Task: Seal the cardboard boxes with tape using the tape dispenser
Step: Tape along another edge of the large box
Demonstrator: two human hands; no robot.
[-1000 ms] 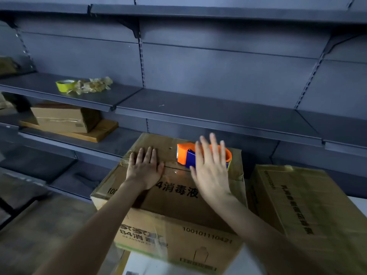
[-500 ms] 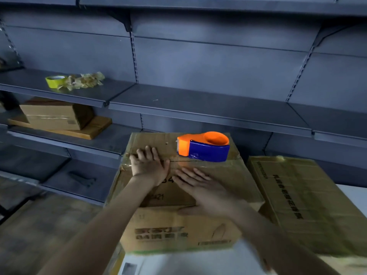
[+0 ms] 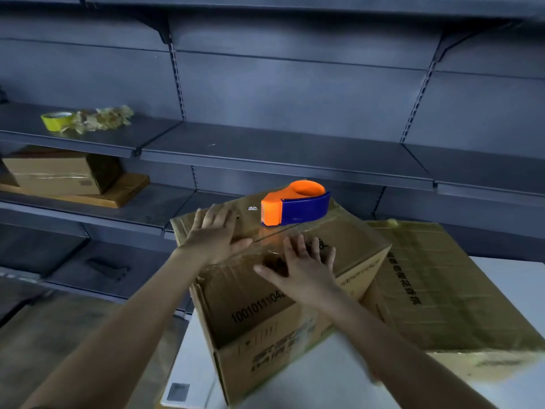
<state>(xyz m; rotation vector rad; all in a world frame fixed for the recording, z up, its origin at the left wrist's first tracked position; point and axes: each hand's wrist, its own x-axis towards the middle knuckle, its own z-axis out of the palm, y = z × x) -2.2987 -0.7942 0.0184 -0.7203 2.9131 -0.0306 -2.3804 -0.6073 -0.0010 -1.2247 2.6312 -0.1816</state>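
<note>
The box (image 3: 259,317) stands on a white table (image 3: 194,358), turned so that one corner points toward the person, its top flaps closed and glossy with tape. The dispenser (image 3: 295,206), orange with a blue side, sits upright on the far part of the box's top, its orange cutter end facing the box's left; neither hand touches it. The left hand (image 3: 216,234) lies flat on the box's top near its left edge, its fingers (image 3: 218,214) straight and close together, the thumb held out toward the flap seam. The right hand (image 3: 300,267) lies flat on the box's top near its front edge, its fingers (image 3: 298,246) spread wide and pointing away from the person, holding nothing. A second box (image 3: 442,284) lies tilted just right of the box, touching it. Behind the box runs a grey shelf (image 3: 295,152). Far left of the box, a yellow roll (image 3: 56,121) and crumpled scraps (image 3: 100,119) lie on that shelf, and below them a small box (image 3: 59,172) rests on a board (image 3: 118,193).
</note>
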